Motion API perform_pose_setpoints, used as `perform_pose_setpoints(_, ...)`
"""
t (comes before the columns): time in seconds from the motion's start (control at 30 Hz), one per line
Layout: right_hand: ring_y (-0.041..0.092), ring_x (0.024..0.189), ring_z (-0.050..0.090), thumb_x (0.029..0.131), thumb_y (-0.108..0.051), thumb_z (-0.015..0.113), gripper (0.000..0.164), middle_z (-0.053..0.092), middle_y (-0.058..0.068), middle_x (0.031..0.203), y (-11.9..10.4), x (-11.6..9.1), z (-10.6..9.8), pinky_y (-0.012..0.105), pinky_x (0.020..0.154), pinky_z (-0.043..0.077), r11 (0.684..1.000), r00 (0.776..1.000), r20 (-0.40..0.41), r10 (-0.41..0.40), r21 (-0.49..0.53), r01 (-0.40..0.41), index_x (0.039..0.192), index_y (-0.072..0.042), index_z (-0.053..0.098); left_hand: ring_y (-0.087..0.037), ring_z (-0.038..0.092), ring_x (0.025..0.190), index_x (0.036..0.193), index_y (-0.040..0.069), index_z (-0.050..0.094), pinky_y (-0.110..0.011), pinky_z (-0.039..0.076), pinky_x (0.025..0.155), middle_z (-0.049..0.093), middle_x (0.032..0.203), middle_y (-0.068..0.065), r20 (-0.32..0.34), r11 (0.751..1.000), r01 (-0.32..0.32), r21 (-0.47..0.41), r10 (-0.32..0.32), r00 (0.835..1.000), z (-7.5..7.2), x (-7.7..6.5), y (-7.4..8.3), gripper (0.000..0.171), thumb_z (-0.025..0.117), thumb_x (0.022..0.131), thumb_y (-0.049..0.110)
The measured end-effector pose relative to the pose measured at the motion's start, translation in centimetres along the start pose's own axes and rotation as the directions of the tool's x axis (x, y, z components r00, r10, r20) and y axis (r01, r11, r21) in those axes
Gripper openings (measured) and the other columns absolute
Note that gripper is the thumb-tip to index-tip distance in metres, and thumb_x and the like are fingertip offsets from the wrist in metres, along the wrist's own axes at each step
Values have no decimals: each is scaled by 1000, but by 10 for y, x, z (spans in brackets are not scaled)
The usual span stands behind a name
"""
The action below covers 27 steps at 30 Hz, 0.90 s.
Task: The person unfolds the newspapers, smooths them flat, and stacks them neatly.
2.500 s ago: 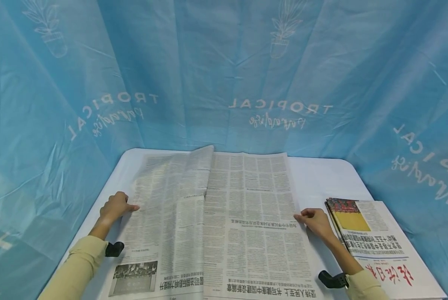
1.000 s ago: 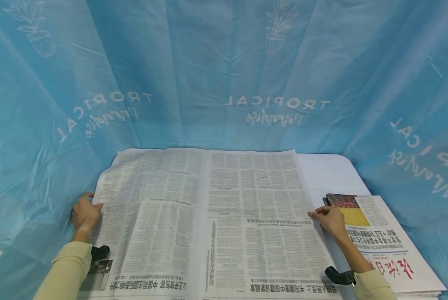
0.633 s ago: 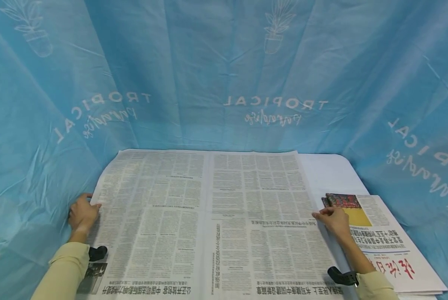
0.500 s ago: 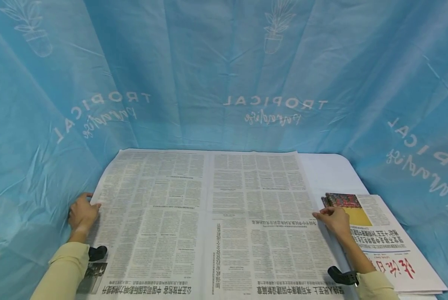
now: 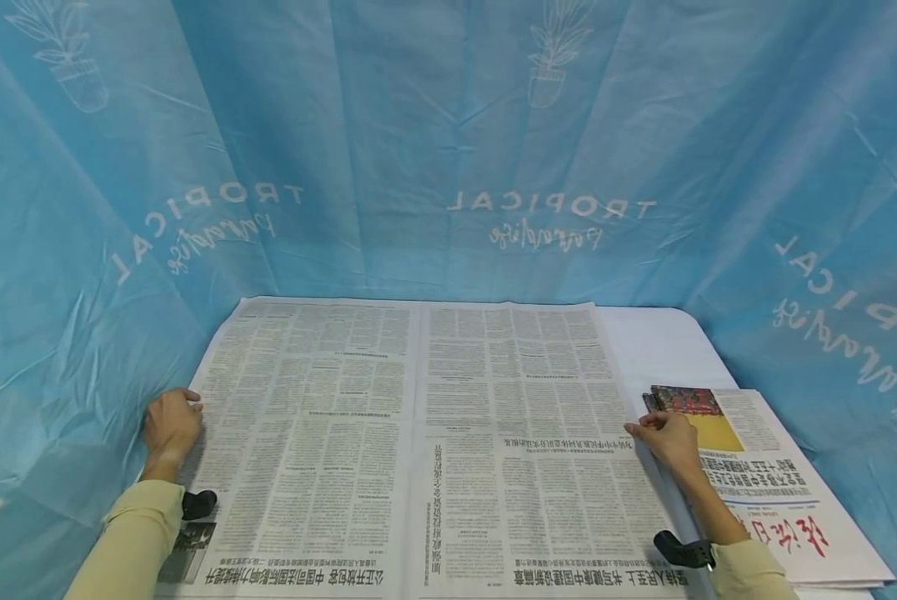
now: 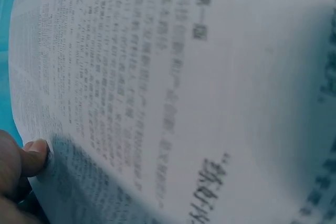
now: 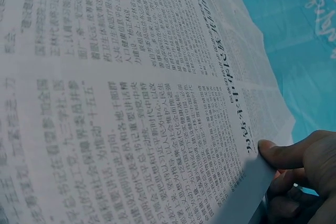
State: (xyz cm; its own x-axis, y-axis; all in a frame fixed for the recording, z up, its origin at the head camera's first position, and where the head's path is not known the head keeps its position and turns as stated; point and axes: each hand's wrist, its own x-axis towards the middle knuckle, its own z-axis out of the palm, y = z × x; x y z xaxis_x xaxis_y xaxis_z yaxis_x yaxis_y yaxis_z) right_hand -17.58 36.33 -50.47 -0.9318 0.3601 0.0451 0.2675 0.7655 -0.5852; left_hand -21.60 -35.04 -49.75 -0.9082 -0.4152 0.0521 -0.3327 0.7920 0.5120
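A wide newspaper (image 5: 328,467) lies spread open across the table, its centre fold running away from me. My left hand (image 5: 171,429) holds its left edge; the left wrist view shows the thumb (image 6: 35,157) on the margin. At the right edge, my right hand (image 5: 666,442) pinches the paper between the thumb (image 7: 278,155), which lies on top, and fingers curled underneath. The sheet looks nearly flat in the head view, with slight ripples.
A stack of folded newspapers (image 5: 779,533) with a red masthead lies at the table's right side, close beside my right forearm. White tabletop (image 5: 651,342) shows at the back right. Blue printed curtains (image 5: 448,167) enclose the table at the back and sides.
The left page, earlier buckled and raised near the fold, now lies spread out. My left hand has moved left and my right hand slightly right, widening the sheet; just lately both barely move.
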Motion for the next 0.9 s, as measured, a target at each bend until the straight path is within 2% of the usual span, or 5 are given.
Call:
perform_pose_setpoints(0.3, 16, 56, 48, 76, -20, 73, 27, 60, 12, 69, -2, 1, 1, 28, 51, 36, 999, 999, -19, -35, -4, 35, 83, 5, 65, -50, 49, 97, 105, -14, 57, -55, 38, 77, 53, 107, -37, -27, 999, -29, -32, 28, 999, 4, 3, -3, 23, 50, 86, -3)
perform_pose_setpoints(0.57, 16, 54, 48, 76, -19, 73, 26, 59, 13, 68, -2, -1, 3, 28, 47, 37, 1000, 999, -38, -30, 6, 30, 85, 4, 64, -53, 45, 92, 103, -14, 56, -58, 34, 76, 50, 99, -38, -72, 993, -102, 65, 107, 992, 1, -5, 4, 26, 50, 82, 1)
perform_pose_setpoints(0.7, 18, 57, 51, 76, -17, 74, 30, 59, 14, 71, -5, -4, 3, 27, 48, 37, 999, 998, -58, -33, -18, 32, 93, 5, 63, -54, 40, 92, 103, -10, 56, -60, 29, 76, 44, 101, -39, -115, 986, -119, 114, 132, 985, 3, -8, 12, 27, 50, 83, 5)
perform_pose_setpoints(0.8, 22, 62, 55, 75, -15, 74, 37, 59, 17, 77, -7, -7, 2, 25, 49, 38, 999, 997, -69, -30, -45, 27, 102, 6, 61, -53, 38, 95, 104, -7, 58, -61, 27, 76, 42, 104, -38, -134, 977, -182, 113, 197, 971, 8, -13, 23, 25, 50, 85, 7)
perform_pose_setpoints(0.9, 24, 64, 56, 76, -14, 73, 36, 61, 19, 80, -8, -10, -1, 24, 47, 38, 997, 994, -88, -57, -65, 52, 103, 6, 61, -50, 41, 94, 101, -5, 61, -59, 30, 73, 47, 103, -34, -129, 946, -309, 93, 319, 939, 14, -19, 40, 22, 54, 86, 10)
